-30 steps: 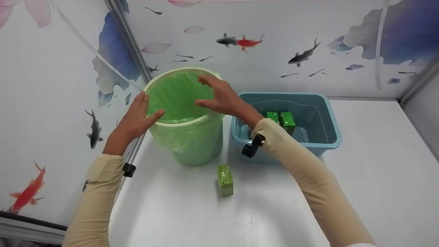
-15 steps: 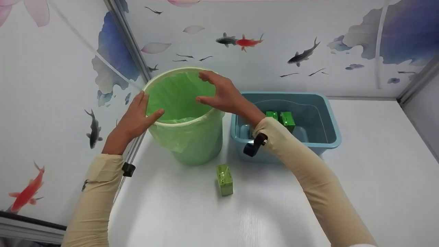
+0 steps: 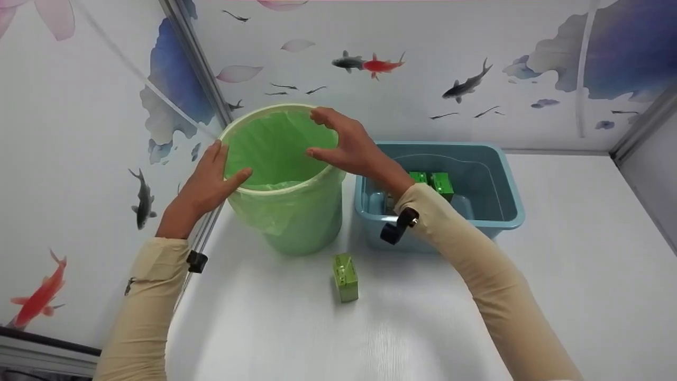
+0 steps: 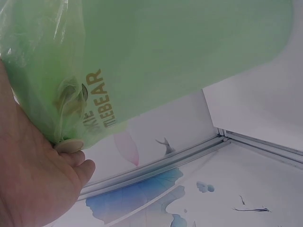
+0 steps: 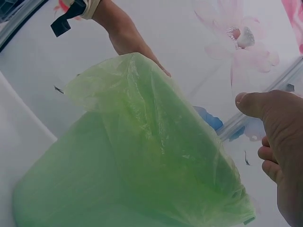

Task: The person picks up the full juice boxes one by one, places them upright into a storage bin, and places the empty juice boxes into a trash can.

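A pale green trash bin (image 3: pixel 312 227) stands on the table, lined with a thin green trash bag (image 3: pixel 264 211) whose edge is folded over the rim. My left hand (image 3: pixel 198 185) rests at the bin's left rim, fingers along the outside and thumb reaching over the opening. In the left wrist view its fingertips (image 4: pixel 85 170) show just past the rim, beside the bag. My right hand (image 3: pixel 349 145) hovers at the right rim, thumb and fingers spread apart with nothing between them. The right wrist view shows this right hand (image 5: pixel 284 146) apart from the bag.
A small green box (image 3: pixel 345 278) stands on the white table (image 3: pixel 275 328) in front of the bin. To the right sits a blue tub (image 3: pixel 515 211) with green boxes (image 3: pixel 442 184) inside, partly behind my right forearm. Printed panels (image 3: pixel 396 32) rise behind and at left.
My right hand has drifted slightly up and to the right, away from the bin's opening. The left hand has stayed at the rim.
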Tool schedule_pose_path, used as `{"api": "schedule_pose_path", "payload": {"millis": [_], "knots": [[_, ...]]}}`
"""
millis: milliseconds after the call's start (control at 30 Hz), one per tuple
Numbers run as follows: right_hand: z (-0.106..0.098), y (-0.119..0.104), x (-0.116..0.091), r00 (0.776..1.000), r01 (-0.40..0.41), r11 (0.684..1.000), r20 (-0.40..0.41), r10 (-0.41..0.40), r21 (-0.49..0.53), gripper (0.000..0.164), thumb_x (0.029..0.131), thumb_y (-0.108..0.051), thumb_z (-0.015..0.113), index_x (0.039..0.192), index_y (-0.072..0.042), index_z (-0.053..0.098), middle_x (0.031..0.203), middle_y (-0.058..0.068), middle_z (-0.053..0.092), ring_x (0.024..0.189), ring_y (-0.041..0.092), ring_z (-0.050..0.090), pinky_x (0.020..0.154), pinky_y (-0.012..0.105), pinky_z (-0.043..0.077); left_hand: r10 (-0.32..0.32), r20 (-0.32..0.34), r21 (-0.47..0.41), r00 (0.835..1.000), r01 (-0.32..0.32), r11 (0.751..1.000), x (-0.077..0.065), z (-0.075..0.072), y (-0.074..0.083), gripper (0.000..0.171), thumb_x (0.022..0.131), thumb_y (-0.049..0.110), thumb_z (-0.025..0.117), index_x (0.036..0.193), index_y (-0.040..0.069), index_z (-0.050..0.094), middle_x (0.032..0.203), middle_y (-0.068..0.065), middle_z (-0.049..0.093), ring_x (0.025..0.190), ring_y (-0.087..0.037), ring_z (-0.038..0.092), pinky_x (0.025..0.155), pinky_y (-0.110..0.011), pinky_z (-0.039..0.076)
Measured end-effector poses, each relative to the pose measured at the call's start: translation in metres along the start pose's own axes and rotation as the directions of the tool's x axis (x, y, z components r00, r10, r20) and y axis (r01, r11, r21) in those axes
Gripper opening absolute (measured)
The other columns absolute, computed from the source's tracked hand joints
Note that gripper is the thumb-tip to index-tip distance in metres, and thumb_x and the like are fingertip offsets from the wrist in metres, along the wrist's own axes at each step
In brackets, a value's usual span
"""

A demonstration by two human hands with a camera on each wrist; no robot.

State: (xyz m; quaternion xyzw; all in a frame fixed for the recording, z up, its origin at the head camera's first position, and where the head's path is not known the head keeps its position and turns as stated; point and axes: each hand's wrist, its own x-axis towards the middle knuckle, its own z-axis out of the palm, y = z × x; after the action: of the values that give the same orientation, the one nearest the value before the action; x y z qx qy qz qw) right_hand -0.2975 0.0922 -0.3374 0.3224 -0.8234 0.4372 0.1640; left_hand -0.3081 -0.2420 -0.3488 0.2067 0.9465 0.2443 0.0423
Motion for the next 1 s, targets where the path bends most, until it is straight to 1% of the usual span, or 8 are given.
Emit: {"api": "schedule_pose_path", "payload": {"millis": [133,367,600,700,867,1000], "knots": [[-0.001,0.0,-0.003,1.0,0.006,1.0,-0.003,-0.006,0.003,0.071,0.09,-0.02,0.078,0.15,0.0,0.045,0.145,0.014,0.056,0.134,0.021,0.052,0.112,0.033,0.04,0.0,0.002,0.004,1.0,0.0,1.0,0.0,0.001,0.0,0.098,0.101,0.061,0.044,0.16,-0.004,0.0,0.167,-0.024,-0.008,0.154,-0.041,-0.006,0.12,-0.062,0.007],[-0.004,-0.004,-0.007,0.999,0.044,0.999,-0.011,-0.044,0.016,0.071,0.089,-0.018,0.079,0.148,0.003,0.046,0.143,0.016,0.057,0.133,0.023,0.053,0.112,0.034,0.04,-0.008,0.002,-0.004,1.0,0.008,1.0,-0.001,0.0,0.0,0.098,0.101,0.061,0.044,0.16,-0.004,0.001,0.168,-0.022,-0.009,0.154,-0.039,-0.006,0.12,-0.062,0.008],[-0.009,-0.007,-0.012,0.999,0.039,0.999,-0.032,-0.039,0.013,0.071,0.089,-0.02,0.08,0.148,0.002,0.047,0.143,0.015,0.058,0.133,0.021,0.053,0.111,0.033,0.041,0.003,0.001,0.004,1.0,-0.003,1.0,0.001,0.0,0.003,0.098,0.101,0.062,0.044,0.16,-0.005,0.002,0.167,-0.024,-0.008,0.154,-0.041,-0.005,0.12,-0.063,0.008],[-0.01,-0.007,-0.013,0.998,0.054,0.998,-0.043,-0.053,0.013,0.07,0.089,-0.019,0.08,0.147,0.002,0.048,0.142,0.015,0.058,0.133,0.021,0.054,0.11,0.034,0.042,0.008,-0.002,0.007,1.0,-0.008,1.0,0.001,0.0,0.002,0.098,0.101,0.062,0.044,0.16,-0.005,0.002,0.167,-0.025,-0.007,0.154,-0.042,-0.005,0.12,-0.063,0.008],[-0.011,-0.006,-0.015,0.997,0.072,0.997,-0.039,-0.071,0.023,0.069,0.089,-0.019,0.08,0.147,0.003,0.047,0.143,0.015,0.058,0.134,0.022,0.053,0.11,0.037,0.042,0.008,-0.015,0.007,1.0,-0.008,1.0,-0.001,0.0,0.0,0.097,0.102,0.06,0.044,0.16,-0.005,0.003,0.167,-0.025,-0.007,0.154,-0.042,-0.004,0.12,-0.063,0.009],[-0.011,-0.005,-0.019,0.997,0.066,0.998,-0.038,-0.066,0.022,0.068,0.09,-0.017,0.079,0.147,0.003,0.048,0.143,0.015,0.058,0.134,0.021,0.053,0.111,0.037,0.042,0.012,-0.014,0.007,1.0,-0.012,1.0,0.0,0.001,0.001,0.097,0.101,0.06,0.045,0.16,-0.005,0.003,0.167,-0.025,-0.007,0.154,-0.042,-0.004,0.12,-0.063,0.009]]}}
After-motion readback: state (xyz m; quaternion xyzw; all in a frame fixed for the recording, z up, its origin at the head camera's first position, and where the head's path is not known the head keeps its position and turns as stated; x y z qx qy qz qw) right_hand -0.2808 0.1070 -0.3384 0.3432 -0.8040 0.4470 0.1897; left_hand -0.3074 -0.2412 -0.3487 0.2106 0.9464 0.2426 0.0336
